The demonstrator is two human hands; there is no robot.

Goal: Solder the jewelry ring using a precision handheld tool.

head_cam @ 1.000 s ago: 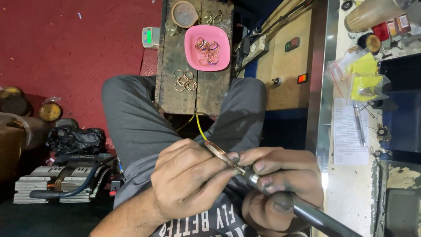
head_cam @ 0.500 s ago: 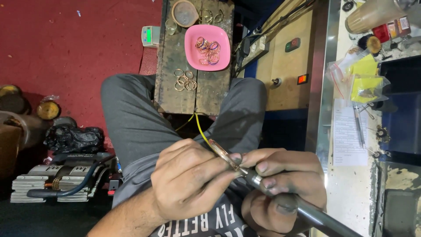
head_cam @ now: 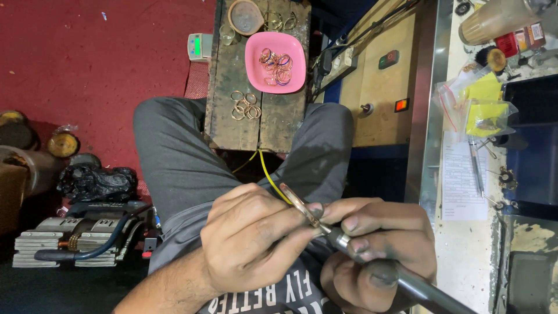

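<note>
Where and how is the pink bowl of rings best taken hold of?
Probably by the pink bowl's bare rim on its left or near side, coming from above. The rings fill the middle, and it sits flat on the wooden block with that edge unobstructed.

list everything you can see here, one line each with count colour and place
ring: one, gold-coloured, pinched between both hands
rotary handpiece: one, dark with a metal tip, in the right hand
pink dish: one, on the wooden block, holds several rings
loose rings: a small cluster, gold-coloured, on the block below the dish
wooden block: one, worn brown, between the knees
brown bowl: one, at the block's far end
small scale: one, white with green screen, on the red floor left of the block
yellow wire: one, below the block
yellow bags: two, on the bench at right
left hand: holds the ring
right hand: grips the handpiece
</note>
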